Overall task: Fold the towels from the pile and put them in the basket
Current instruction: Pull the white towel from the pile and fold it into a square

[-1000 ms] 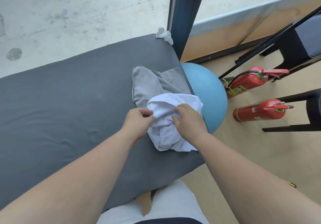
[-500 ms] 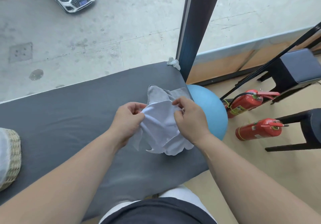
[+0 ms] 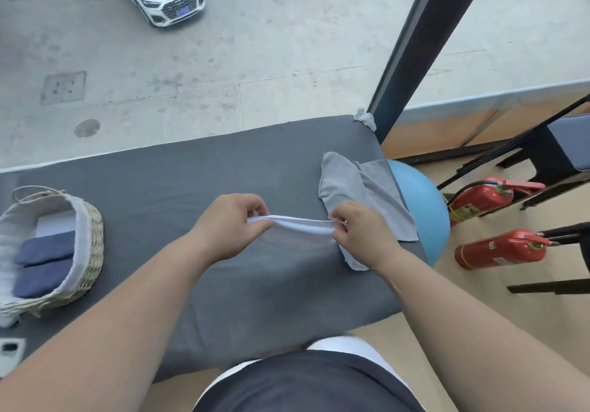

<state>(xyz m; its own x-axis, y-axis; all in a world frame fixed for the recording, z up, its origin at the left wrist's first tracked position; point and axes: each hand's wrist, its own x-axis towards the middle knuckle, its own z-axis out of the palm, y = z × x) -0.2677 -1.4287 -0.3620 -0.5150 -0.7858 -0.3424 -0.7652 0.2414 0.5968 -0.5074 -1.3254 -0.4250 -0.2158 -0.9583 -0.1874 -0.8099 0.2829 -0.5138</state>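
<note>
left hand (image 3: 231,228) pinches white towel (image 3: 300,224) edge | right hand (image 3: 362,234) pinches the other end (towel taut between fingers) | grey towel (image 3: 360,188) beyond right fingers | basket (image 3: 91,242) far left

Bare forearms extend from the lower corners toward mid-frame. The left hand (image 3: 230,226) and right hand (image 3: 362,236) sit level and apart — each pinches, thumb against curled fingers, one end of the taut edge of a white towel (image 3: 300,223).
</note>
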